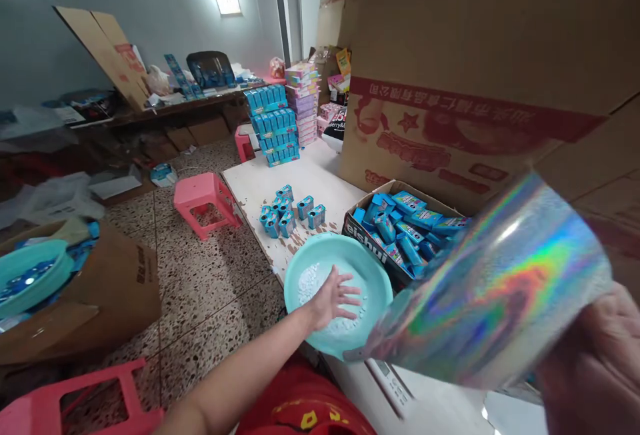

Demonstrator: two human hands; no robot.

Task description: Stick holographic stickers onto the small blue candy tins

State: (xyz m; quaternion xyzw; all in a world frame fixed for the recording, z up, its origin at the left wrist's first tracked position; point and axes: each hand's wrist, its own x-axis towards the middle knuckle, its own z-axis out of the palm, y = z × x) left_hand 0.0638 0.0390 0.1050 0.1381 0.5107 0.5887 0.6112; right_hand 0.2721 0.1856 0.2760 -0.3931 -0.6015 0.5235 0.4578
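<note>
My left hand (336,298) reaches into a turquoise plastic basin (377,268), palm up with its fingers spread and nothing gripped. Small white pieces (309,282) lie on the basin floor around the hand. At the right, my right hand (595,355) grips a shiny holographic foil bag (495,295) by its outer end. The bag is tilted, its lower left end close to the basin's right rim. Its contents cannot be seen. Behind the basin stands a group of small blue boxes (287,222) with dark openings on top.
An open carton (367,243) full of blue packets stands behind the basin, before a large cardboard box (440,75). Stacked blue boxes (275,132) stand at the table's far end. A scale (393,385) lies partly under the bag. Pink stools (203,192) stand left.
</note>
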